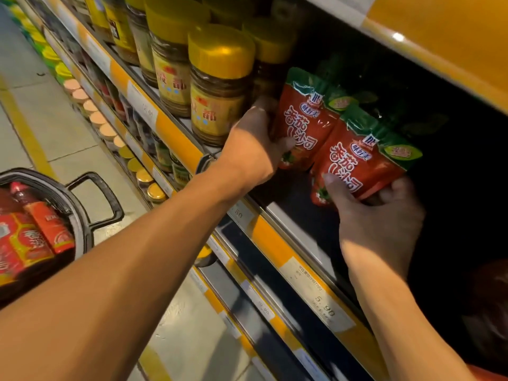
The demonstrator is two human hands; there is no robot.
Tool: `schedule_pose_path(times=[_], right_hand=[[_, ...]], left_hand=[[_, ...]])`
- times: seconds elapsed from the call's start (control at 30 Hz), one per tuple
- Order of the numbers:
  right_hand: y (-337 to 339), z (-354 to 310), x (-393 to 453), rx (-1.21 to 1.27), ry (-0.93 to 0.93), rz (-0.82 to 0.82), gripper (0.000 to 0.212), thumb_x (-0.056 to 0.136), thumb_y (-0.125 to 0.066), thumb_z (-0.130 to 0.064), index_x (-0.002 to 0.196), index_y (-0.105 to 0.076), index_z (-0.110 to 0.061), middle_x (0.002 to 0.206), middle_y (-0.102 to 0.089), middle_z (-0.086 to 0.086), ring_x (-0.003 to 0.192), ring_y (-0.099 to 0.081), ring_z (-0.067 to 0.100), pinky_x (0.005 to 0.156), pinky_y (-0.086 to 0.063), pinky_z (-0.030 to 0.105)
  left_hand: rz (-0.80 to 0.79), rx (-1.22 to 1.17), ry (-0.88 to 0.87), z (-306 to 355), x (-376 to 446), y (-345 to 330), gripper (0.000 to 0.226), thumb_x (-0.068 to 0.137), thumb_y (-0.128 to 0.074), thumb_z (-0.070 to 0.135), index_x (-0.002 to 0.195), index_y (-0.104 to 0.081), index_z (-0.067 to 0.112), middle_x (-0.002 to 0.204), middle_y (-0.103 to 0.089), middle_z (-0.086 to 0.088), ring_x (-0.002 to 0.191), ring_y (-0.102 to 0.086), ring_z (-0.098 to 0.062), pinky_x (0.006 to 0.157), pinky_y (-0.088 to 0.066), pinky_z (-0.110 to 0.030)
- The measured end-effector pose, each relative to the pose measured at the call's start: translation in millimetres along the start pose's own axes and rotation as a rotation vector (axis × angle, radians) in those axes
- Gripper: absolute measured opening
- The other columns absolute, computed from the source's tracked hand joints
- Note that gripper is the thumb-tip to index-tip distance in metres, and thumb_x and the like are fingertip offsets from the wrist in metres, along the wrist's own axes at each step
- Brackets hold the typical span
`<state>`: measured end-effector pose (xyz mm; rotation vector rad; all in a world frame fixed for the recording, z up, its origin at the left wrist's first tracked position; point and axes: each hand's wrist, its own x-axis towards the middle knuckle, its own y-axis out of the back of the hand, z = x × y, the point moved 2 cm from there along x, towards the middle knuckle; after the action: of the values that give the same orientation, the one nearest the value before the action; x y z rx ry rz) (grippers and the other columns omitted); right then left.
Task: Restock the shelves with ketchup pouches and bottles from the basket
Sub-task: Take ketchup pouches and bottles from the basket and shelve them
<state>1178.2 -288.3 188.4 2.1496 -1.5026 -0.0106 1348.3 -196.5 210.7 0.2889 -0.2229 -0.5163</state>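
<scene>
On the dark shelf (297, 215), left hand (255, 149) and right hand (379, 215) each grip a ketchup pouch (305, 125), standing them upright, probably so labels face out.

Warm, dim store light falls from upper left, leaving the shelf (453, 166) recess near black; a glare spot sits on the upper yellow panel (398, 37); edges bow from wide-angle distortion; price strips (324, 292) show motion blur.

"5.90" on shelf price tag (324, 306)
</scene>
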Motion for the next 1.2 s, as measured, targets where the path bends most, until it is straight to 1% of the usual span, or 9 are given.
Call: schedule_pose_path(times=[0.17, 0.33, 0.47, 0.63, 0.77, 0.87, 0.97, 1.03, 1.2], right_hand=[[-7.9, -6.5, 2.5, 0.016, -0.041, -0.001, 0.07, 0.066, -0.082, -0.049, 0.127, -0.058, -0.028, 0.111, -0.061, -0.018, 0.087, -0.056, -0.013, 0.076, -0.047, 0.016], [-11.6, -10.5, 8.3, 0.004, -0.085, -0.031, 0.071, 0.069, -0.084, -0.044, 0.13, -0.056, -0.022, 0.112, -0.059, -0.016, 0.089, -0.059, -0.004, 0.075, -0.045, 0.014], [0.8, -21.3, 1.0, -0.011, -0.087, -0.016, 0.063, 0.07, -0.085, -0.037, 0.124, -0.057, -0.021, 0.107, -0.06, -0.015, 0.084, -0.054, -0.014, 0.069, -0.047, 0.011], [29.7, -37.2, -37.6, 0.017, -0.169, -0.004, 0.046, 0.076, -0.086, -0.035, 0.112, -0.059, -0.023, 0.113, -0.066, -0.004, 0.105, -0.066, 0.013, 0.091, -0.057, 0.037], [58.5, -60.7, -87.6, -0.018, -0.19, -0.209, 0.028, 0.084, -0.077, -0.038, 0.096, -0.053, -0.045, 0.102, -0.062, -0.021, 0.1, -0.062, 0.001, 0.089, -0.054, 0.031], [87.3, -86.8, -122.2, -0.058, -0.274, -0.442, 0.027, 0.087, -0.071, -0.045, 0.101, -0.049, -0.053, 0.103, -0.059, -0.026, 0.101, -0.058, -0.005, 0.09, -0.054, 0.028], [127.5, -124.2, -149.0, -0.106, -0.327, -0.605, 0.024, 0.092, -0.065, -0.049, 0.111, -0.051, -0.046, 0.115, -0.058, -0.021, 0.111, -0.056, 0.001, 0.099, -0.051, 0.038], [159.6, -151.9, -164.8, -0.154, -0.317, -0.654, 0.026, 0.093, -0.063, -0.05, 0.114, -0.05, -0.042, 0.119, -0.058, -0.018, 0.113, -0.056, 0.005, 0.096, -0.05, 0.035], [242.1, -203.3, -204.4, -0.199, -0.343, -0.701, 0.026, 0.095, -0.061, -0.05, 0.115, -0.048, -0.04, 0.12, -0.058, -0.016, 0.108, -0.055, 0.0, 0.084, -0.042, 0.02]], left_hand=[[-0.009, 0.125, 0.001, -1.9, 4.2, -3.6, 0.053, 0.089, -0.074, 0.017, 0.138, -0.052, 0.008, 0.131, -0.064, -0.008, 0.121, -0.06, -0.021, 0.098, -0.047, -0.028], [-0.048, 0.207, 0.024, 3.0, -0.8, -2.7, 0.054, 0.093, -0.071, 0.026, 0.141, -0.051, 0.012, 0.137, -0.062, -0.006, 0.128, -0.056, -0.022, 0.106, -0.047, -0.036], [-0.057, 0.199, -0.01, 8.7, -26.8, 10.3, 0.047, 0.094, -0.069, 0.024, 0.137, -0.054, 0.014, 0.132, -0.064, -0.005, 0.121, -0.06, -0.022, 0.1, -0.051, -0.037], [0.072, 0.284, -0.02, 15.1, -94.0, 50.8, 0.037, 0.097, -0.061, 0.033, 0.132, -0.058, 0.024, 0.123, -0.065, 0.008, 0.111, -0.059, -0.008, 0.096, -0.05, -0.028], [0.063, 0.247, 0.095, 31.2, -157.0, 86.5, 0.027, 0.096, -0.061, 0.038, 0.123, -0.062, 0.034, 0.112, -0.064, 0.02, 0.103, -0.059, 0.003, 0.091, -0.051, -0.022], [0.031, 0.238, 0.182, 59.3, -197.9, 111.8, 0.026, 0.096, -0.059, 0.041, 0.121, -0.063, 0.033, 0.112, -0.065, 0.019, 0.106, -0.059, 0.003, 0.09, -0.051, -0.021], [-0.014, 0.233, 0.248, 100.3, -232.2, 135.4, 0.029, 0.098, -0.057, 0.042, 0.123, -0.062, 0.031, 0.117, -0.065, 0.015, 0.108, -0.06, -0.002, 0.095, -0.052, -0.036], [-0.049, 0.237, 0.288, 133.0, -255.6, 149.3, 0.033, 0.098, -0.057, 0.042, 0.128, -0.062, 0.028, 0.122, -0.065, 0.011, 0.112, -0.06, -0.007, 0.098, -0.051, -0.042], [-0.147, 0.175, 0.349, 208.9, -319.3, 167.6, 0.027, 0.096, -0.061, 0.037, 0.12, -0.066, 0.024, 0.117, -0.067, 0.01, 0.11, -0.063, -0.008, 0.094, -0.051, -0.031]])
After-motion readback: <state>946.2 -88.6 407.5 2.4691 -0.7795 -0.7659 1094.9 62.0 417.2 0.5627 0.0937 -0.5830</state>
